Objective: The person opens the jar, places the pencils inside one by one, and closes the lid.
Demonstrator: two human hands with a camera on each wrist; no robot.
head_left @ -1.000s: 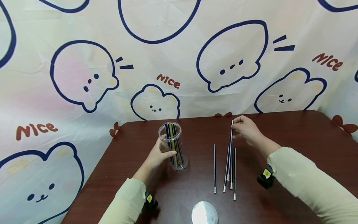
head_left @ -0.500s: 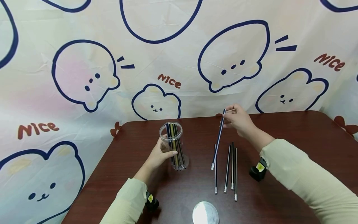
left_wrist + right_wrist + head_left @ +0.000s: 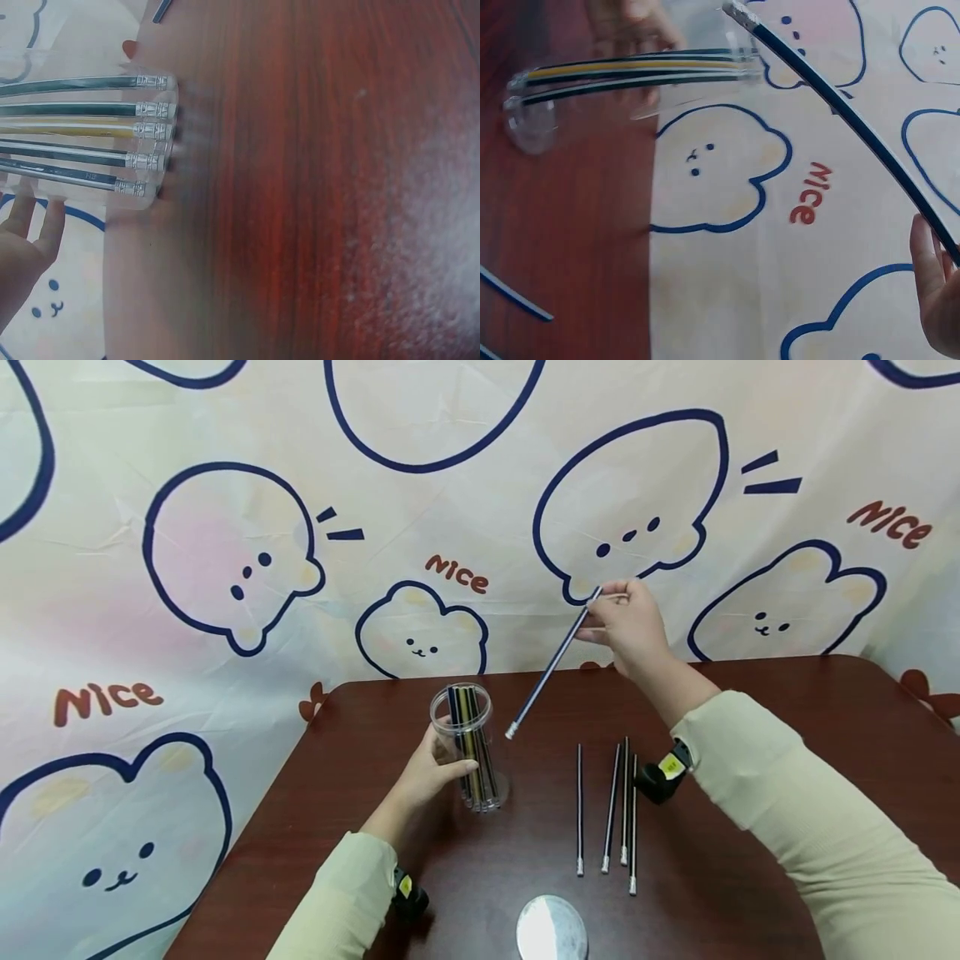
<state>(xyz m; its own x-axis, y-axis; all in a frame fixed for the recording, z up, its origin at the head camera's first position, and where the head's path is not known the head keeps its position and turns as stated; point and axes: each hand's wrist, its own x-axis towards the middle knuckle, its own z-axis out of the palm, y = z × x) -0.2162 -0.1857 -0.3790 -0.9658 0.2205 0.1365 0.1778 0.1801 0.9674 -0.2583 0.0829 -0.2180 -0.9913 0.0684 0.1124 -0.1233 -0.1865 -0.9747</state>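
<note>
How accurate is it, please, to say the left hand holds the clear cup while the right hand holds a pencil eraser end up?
The eraser end points down, not up, as the head view shows; the right hand holds the pencil, the left hand the clear cup.

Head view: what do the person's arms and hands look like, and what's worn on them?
The left sleeve and right sleeve are plain, pale yellow-green, ending near the wrists. By each cuff sits a black unit, left unit and right unit, with a yellow label, its print too small to read. The left hand and right hand are ungloved.
</note>
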